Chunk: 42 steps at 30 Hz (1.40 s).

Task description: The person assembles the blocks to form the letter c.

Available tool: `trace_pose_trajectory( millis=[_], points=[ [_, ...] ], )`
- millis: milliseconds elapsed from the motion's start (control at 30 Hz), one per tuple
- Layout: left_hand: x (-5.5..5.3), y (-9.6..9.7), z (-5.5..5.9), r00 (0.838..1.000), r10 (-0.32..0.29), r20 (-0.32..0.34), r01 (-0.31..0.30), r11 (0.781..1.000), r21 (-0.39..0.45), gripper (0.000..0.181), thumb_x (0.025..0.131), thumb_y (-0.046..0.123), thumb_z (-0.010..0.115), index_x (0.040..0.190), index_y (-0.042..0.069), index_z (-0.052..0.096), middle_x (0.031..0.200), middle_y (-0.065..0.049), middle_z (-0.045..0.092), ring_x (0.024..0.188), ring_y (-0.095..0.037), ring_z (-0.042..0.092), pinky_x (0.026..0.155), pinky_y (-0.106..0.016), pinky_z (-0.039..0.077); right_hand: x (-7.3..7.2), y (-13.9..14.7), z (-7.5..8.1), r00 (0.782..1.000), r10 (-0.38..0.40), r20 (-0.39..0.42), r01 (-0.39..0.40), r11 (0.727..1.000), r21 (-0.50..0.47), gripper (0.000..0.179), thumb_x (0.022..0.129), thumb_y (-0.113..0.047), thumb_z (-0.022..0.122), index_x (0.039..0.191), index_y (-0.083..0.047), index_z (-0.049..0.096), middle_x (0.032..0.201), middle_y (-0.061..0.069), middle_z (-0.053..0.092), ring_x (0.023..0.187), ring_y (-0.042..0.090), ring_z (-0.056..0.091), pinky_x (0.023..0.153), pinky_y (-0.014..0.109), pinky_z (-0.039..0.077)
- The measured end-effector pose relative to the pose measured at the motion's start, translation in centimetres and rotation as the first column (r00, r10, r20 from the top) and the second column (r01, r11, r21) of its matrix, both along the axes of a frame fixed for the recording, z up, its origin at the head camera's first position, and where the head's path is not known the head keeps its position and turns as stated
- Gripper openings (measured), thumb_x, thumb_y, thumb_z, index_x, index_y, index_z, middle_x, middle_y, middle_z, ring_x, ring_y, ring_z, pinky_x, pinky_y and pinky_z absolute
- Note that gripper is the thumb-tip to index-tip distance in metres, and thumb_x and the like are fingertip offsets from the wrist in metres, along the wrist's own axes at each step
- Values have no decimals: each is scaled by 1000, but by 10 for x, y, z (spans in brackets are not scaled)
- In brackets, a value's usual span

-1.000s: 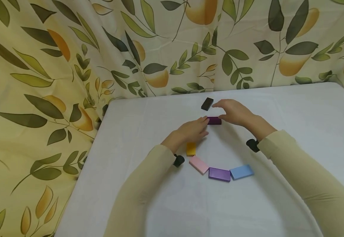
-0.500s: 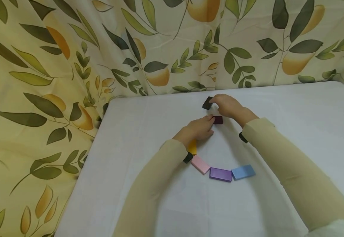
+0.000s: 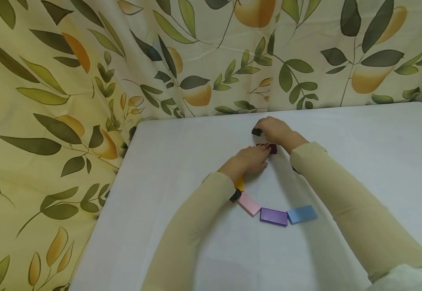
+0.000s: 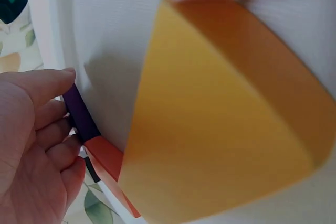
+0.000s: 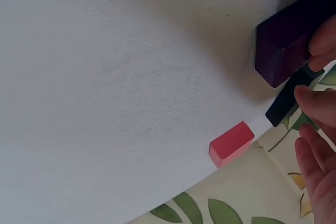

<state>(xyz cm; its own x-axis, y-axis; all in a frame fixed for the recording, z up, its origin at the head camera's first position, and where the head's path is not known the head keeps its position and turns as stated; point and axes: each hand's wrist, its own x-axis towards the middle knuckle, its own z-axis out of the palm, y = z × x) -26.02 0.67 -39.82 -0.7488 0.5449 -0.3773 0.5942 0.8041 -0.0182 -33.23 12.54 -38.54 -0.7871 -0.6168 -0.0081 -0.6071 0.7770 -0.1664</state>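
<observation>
My left hand (image 3: 252, 159) reaches over the dark purple block (image 3: 273, 149), its fingers resting along it. In the left wrist view the thumb lies near the end of this purple block (image 4: 81, 111). An orange-red block (image 4: 107, 156) continues from it towards the yellow block (image 4: 220, 124); the left hand hides the orange-red block in the head view. Behind, my right hand (image 3: 277, 130) bends its fingers and thumb around the black block (image 3: 256, 131), covering much of it. In the right wrist view, the thumb overlaps the black block (image 5: 291, 98), which lies beyond the purple one.
A curve of blocks runs nearer me: yellow (image 3: 240, 184), pink (image 3: 249, 203), purple (image 3: 273, 217) and light blue (image 3: 302, 214). A pinkish-red block (image 5: 231, 144) shows near the table edge in the right wrist view. Patterned cloth (image 3: 182, 56) hangs behind the white table (image 3: 182, 153).
My right hand has moved left onto the black block and closed its fingers around it. My left hand has slid right along the dark purple block, covering more of it.
</observation>
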Motion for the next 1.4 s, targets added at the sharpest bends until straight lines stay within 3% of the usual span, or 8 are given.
trace_pose_trajectory(
  millis=[267,567,733,867,1000,1167,1400],
  points=[
    [-3,-1,0,1000,13,16,-13,1000,-10,56,98,34,37,148,17,19,153,4,12,137,-8,12,107,-30,21,-7,-9,2,1000,7,-6,-6,996,85,34,78,16,55,108,3,63,108,21,59,105,40,51,88,52,42],
    [-3,0,0,999,16,47,-16,1000,2,55,98,30,35,148,18,16,153,5,8,137,-7,9,108,-28,17,-12,-12,-7,983,155,-96,-140,979,151,29,70,-3,75,97,2,64,97,18,61,92,36,55,78,49,46],
    [-3,0,3,998,24,57,-24,1000,1,54,99,30,33,148,17,16,153,5,7,137,-7,8,108,-27,17,-14,-11,-9,985,143,-95,-127,980,152,26,75,3,70,100,3,63,101,19,60,97,37,54,82,48,45],
    [-2,0,5,997,30,65,-29,999,-12,53,100,30,33,148,18,16,153,6,9,136,-6,9,108,-27,17,-16,-9,-12,993,108,-51,-101,987,124,28,81,12,58,107,3,59,113,23,57,111,38,48,91,50,40],
    [0,2,6,997,46,54,-45,999,-24,53,100,30,34,148,19,17,152,7,11,136,-5,10,108,-27,16,-15,-4,-9,999,49,0,-49,997,56,31,87,13,49,115,0,54,123,26,51,116,40,45,90,54,39],
    [1,3,3,998,42,39,-42,999,-10,53,99,30,36,148,18,19,152,6,12,136,-6,11,108,-28,17,-6,4,-4,999,52,-11,-52,997,-58,28,86,5,58,114,2,53,112,22,57,105,36,53,87,49,42],
    [3,5,-1,1000,24,15,-23,1000,-12,54,99,30,36,148,17,19,153,5,11,137,-7,10,108,-29,17,14,27,8,1000,23,6,-22,995,-102,31,85,0,62,115,3,53,106,19,59,99,34,55,85,48,43]
  ],
)
